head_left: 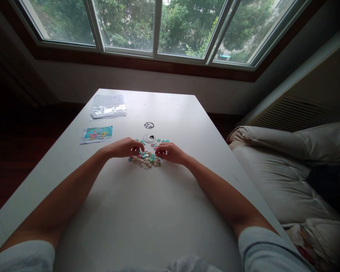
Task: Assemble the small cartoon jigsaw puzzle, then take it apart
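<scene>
A heap of small jigsaw pieces (146, 161), teal, pink and bare cardboard, lies on the white table (147, 211) between my hands. My left hand (126, 147) is at the heap's left side, its fingers bent down and drawn together at the pieces. From the right, my right hand (170, 153) reaches in with curled fingers and thumb close together at the heap's edge. Whatever sits between the fingertips of either hand is too small to make out. Some loose pieces (164, 141) lie just beyond the right hand, apart from the main heap.
Beyond the heap are two round dark-and-white items (149, 125) (149, 138). At the left lie a colourful cartoon picture sheet (98, 134) and a clear plastic packet (108, 106) with paper. A pale padded sofa (260, 170) stands right of the table, and a window (155, 30) is ahead.
</scene>
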